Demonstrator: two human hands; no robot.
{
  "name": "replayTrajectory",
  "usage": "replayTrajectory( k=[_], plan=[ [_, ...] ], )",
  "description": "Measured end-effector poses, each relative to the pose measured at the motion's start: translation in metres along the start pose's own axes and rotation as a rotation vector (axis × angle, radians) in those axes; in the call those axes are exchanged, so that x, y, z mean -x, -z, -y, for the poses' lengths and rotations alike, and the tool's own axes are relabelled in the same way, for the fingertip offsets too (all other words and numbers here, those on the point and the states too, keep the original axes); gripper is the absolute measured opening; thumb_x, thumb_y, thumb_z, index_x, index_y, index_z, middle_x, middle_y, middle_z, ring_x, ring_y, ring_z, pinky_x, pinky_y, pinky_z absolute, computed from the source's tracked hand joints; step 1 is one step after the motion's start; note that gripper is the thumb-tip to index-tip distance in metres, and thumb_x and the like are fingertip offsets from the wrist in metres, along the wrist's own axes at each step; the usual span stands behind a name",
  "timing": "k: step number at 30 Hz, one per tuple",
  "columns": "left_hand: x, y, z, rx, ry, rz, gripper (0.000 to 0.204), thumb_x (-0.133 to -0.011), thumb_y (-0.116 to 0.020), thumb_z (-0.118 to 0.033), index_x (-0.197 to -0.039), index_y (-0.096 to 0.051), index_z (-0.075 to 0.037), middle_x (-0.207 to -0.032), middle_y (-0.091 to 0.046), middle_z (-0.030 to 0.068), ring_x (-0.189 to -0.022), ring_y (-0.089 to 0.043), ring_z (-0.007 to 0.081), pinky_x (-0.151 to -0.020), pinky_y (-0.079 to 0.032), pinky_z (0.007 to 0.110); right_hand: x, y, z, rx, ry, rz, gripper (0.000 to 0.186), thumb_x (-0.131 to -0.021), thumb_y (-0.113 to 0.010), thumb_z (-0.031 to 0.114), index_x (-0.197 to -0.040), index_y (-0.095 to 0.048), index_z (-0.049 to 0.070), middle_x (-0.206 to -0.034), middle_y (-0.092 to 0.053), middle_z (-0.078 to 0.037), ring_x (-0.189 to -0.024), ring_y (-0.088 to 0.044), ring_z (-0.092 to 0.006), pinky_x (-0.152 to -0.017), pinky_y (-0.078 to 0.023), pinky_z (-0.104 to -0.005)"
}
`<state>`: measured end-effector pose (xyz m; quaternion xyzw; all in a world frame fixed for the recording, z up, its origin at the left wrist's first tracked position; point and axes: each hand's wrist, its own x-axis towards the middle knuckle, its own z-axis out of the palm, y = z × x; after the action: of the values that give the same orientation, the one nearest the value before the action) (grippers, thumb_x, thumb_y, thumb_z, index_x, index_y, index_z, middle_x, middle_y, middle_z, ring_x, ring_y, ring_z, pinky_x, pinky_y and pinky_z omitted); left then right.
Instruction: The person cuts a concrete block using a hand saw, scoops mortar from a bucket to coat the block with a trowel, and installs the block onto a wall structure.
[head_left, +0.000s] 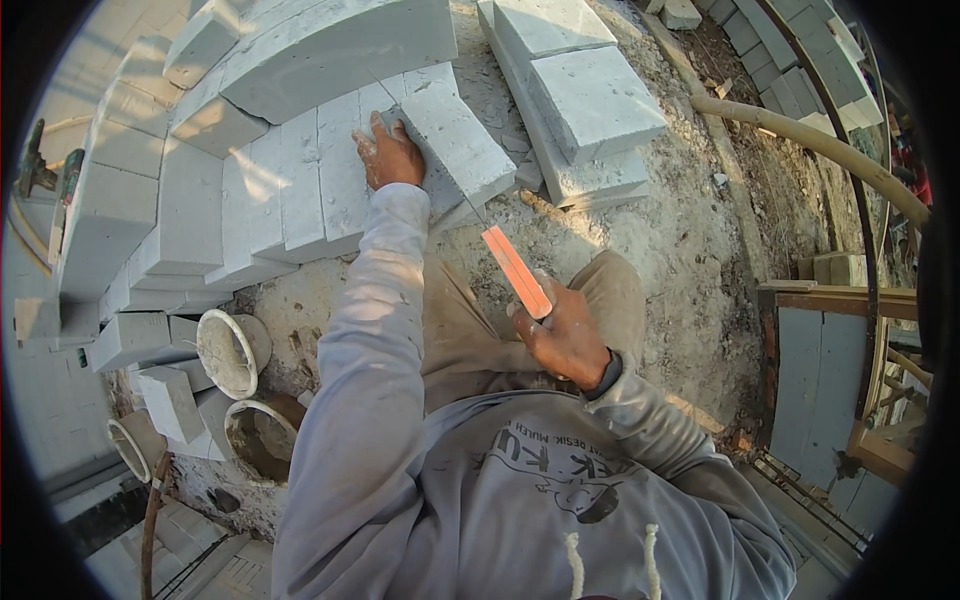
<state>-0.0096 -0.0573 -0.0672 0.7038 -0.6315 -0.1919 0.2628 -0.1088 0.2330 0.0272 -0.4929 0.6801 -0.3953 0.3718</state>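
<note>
My left hand presses flat on the near corner of a white lightweight block that lies tilted on a row of similar blocks. My right hand grips the orange handle of a thin-bladed saw. Its narrow blade runs up and left across the block's edge, close to my left fingers. I crouch over the work, with my grey hooded sleeves and tan trousers filling the lower middle of the view.
White blocks are stacked in curved courses at left and top. Flat slabs lie on the dusty ground at top right. Two mortar-crusted buckets sit at lower left. A tan hose and wooden framing are at right.
</note>
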Motion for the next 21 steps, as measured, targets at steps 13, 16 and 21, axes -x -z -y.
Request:
replayTrajectory(
  k=[13,16,21],
  plan=[
    [0.001,-0.005,0.001,-0.04,0.015,-0.021,0.055,-0.097,-0.042,-0.035,-0.143,-0.03,-0.007,-0.147,-0.026,0.0242,-0.134,-0.031,0.0377,-0.108,-0.032,0.042,-0.022,-0.001,-0.005,0.012,0.064,-0.01,0.018,-0.077,-0.057,0.003,-0.094,-0.057,-0.001,-0.076,-0.059,-0.016,-0.069,-0.059,-0.0347,-0.063,-0.047,-0.0365],
    [-0.001,0.001,0.002,-0.062,0.044,-0.021,0.056,-0.097,-0.042,-0.034,-0.142,-0.03,-0.005,-0.147,-0.026,0.0244,-0.134,-0.031,0.0378,-0.108,-0.032,0.042,0.014,0.007,-0.014,-0.062,0.023,0.05,0.018,-0.078,-0.058,0.005,-0.096,-0.058,-0.001,-0.075,-0.059,-0.016,-0.067,-0.059,-0.0348,-0.063,-0.047,-0.036],
    [0.004,-0.001,-0.002,-0.052,0.008,-0.052,0.058,-0.097,-0.04,-0.034,-0.142,-0.027,0.001,-0.148,-0.025,0.0239,-0.135,-0.03,0.0373,-0.109,-0.03,0.041,0.077,0.023,-0.031,-0.042,0.001,-0.014,0.024,-0.078,-0.06,0.007,-0.101,-0.058,-0.001,-0.072,-0.06,-0.015,-0.064,-0.059,-0.0346,-0.064,-0.048,-0.0357]
  ],
)
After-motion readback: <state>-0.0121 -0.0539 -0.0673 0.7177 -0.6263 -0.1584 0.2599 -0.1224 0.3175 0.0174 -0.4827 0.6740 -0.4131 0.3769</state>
